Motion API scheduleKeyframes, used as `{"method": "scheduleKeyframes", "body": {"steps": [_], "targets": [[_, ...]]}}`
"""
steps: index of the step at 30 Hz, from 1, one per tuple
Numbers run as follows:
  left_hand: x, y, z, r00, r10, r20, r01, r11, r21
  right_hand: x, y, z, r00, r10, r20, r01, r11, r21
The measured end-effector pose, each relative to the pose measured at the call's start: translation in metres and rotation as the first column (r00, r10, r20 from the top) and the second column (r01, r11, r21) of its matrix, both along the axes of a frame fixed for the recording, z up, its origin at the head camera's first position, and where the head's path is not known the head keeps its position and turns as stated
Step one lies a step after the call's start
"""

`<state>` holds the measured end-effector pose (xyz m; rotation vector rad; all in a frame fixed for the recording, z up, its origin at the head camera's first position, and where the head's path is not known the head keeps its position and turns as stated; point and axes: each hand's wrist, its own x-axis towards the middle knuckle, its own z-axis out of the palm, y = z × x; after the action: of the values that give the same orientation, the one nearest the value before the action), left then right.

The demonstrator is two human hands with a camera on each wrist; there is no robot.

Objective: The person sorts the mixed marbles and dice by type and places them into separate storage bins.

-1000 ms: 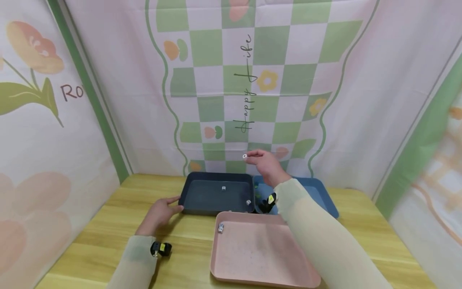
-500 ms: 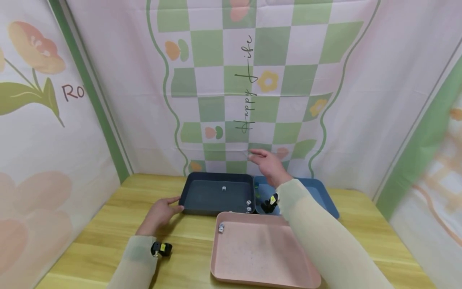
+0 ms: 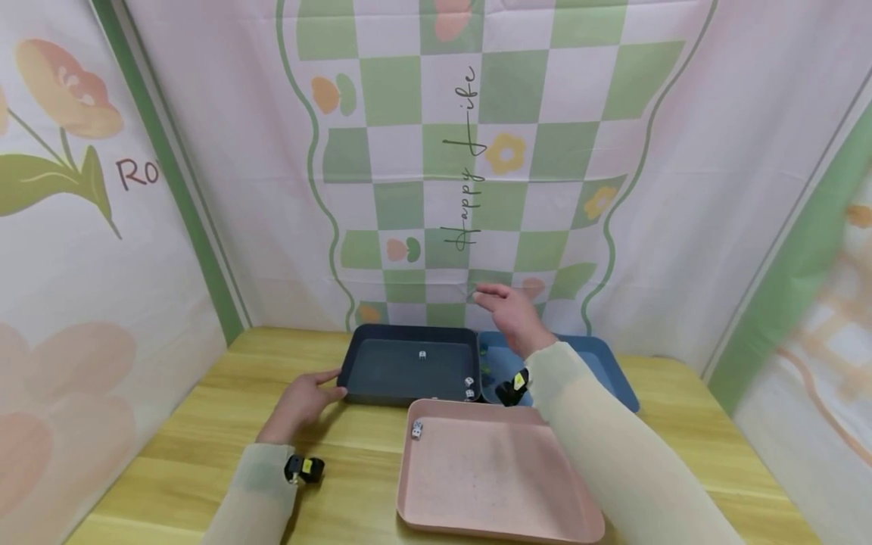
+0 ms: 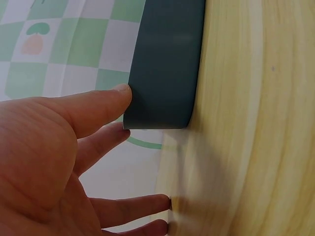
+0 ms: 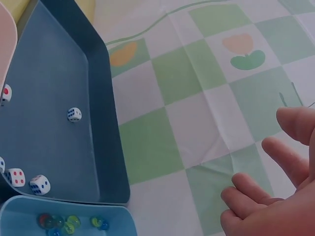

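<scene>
My right hand (image 3: 511,314) hovers above the back trays, its fingers extended and holding nothing. Below and to its left lies a dark tray (image 3: 381,371). White dice sit inside it: one die (image 5: 74,115) rests toward the middle, and others, such as this die (image 5: 40,185), are grouped near its right end. At the tray's left near corner is my left hand (image 3: 306,401); its thumb (image 4: 106,105) touches the outer wall, with the other fingers spread loosely. Two dice (image 3: 417,430) lie close together at the upper left of a pink tray (image 3: 504,477).
A blue tray (image 3: 606,367) adjoins the dark one on the right, partly hidden by my right arm. Several coloured glass marbles (image 5: 73,221) lie in it. The wooden table (image 3: 197,454) ends at a printed curtain (image 3: 504,98) behind the trays.
A second ago my right hand pinched a white die. It let go, and an additional die now lies in the dark tray's right near corner. The right hand drifted slightly right; the left stayed put.
</scene>
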<state>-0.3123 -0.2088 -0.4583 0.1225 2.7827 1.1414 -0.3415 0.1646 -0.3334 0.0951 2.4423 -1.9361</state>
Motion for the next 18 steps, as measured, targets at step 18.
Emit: {"method": "scheduleKeyframes", "body": {"steps": [18], "targets": [[-0.001, 0.001, -0.001, 1.000, -0.002, -0.013, 0.002, 1.000, -0.004, 0.048, -0.020, -0.051, 0.979, 0.171, -0.113, -0.164, 0.984, 0.070]]}}
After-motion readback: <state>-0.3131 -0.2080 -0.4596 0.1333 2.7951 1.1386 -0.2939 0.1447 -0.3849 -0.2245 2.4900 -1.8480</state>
